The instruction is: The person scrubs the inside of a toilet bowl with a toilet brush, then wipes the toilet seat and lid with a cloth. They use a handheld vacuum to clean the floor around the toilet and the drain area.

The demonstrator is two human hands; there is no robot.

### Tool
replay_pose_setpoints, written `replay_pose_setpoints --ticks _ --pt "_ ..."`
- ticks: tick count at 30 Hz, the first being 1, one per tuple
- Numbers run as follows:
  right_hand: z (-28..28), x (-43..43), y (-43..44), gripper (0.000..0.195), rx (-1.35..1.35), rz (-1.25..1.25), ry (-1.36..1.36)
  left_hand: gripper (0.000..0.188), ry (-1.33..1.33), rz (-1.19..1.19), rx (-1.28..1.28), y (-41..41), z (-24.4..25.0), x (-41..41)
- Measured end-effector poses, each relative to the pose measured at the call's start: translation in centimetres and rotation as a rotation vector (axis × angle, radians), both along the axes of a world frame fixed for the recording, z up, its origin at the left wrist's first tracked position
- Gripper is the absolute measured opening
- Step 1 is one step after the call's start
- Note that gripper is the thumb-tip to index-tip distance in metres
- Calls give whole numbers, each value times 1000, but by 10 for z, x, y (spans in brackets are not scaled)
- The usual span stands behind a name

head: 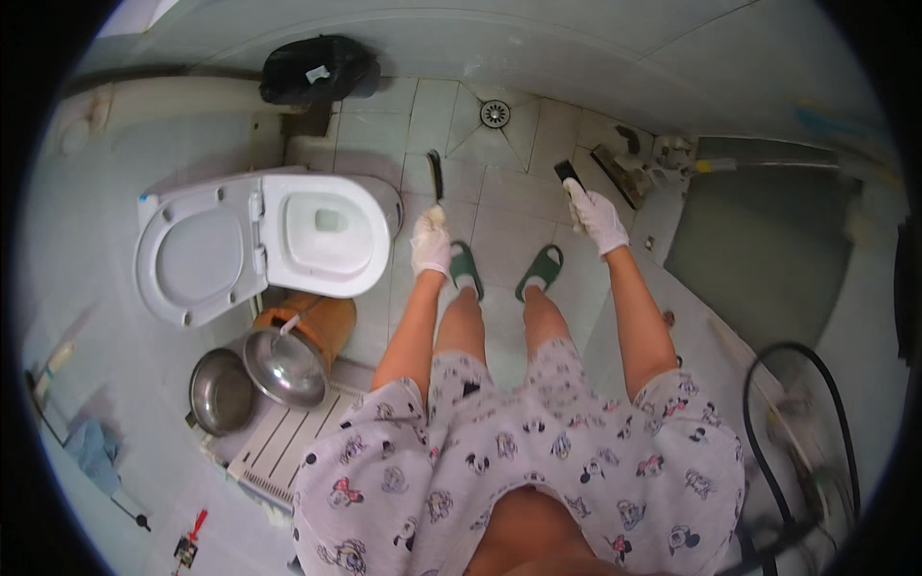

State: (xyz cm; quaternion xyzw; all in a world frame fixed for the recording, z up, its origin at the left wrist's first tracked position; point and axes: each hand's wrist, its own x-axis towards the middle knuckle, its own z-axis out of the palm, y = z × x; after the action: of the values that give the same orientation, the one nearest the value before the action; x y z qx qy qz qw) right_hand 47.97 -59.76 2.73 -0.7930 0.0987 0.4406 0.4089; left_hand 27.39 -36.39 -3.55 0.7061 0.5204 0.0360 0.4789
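My left hand (431,243), in a white glove, grips the handle of a narrow brush (434,173) with dark backing and pale bristles, held upward over the tiled floor beside the toilet bowl (374,248). A white glove also covers my right hand (599,219), which is closed around a dark, flat-ended object (568,171) that I cannot identify. That hand is over the floor tiles, left of a long dark-edged brush or squeegee head (616,176) lying by the wall. Both arms reach forward, apart from each other.
The toilet seat (162,288) is raised. Below it stand an orange bucket (338,327) and metal basins (223,392) by a slatted white board (288,446). A round floor drain (495,114) and a black-bagged bin (317,68) lie ahead. At right are a bathtub or basin and a black hose (749,403).
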Motion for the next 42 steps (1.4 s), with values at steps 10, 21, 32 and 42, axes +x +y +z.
replay_pose_setpoints --ticks 10,21,32,42 --pt "-315 32 -1 83 -323 394 -214 32 142 -132 -79 0 -427 81" --pt "-499 57 -14 69 -74 533 -628 21 250 -646 577 83 -614 210" --pt "-530 34 2 62 80 414 -317 29 262 -707 494 64 -618 169" --pt "-494 31 8 60 9 290 -302 36 326 -723 563 90 -607 212"
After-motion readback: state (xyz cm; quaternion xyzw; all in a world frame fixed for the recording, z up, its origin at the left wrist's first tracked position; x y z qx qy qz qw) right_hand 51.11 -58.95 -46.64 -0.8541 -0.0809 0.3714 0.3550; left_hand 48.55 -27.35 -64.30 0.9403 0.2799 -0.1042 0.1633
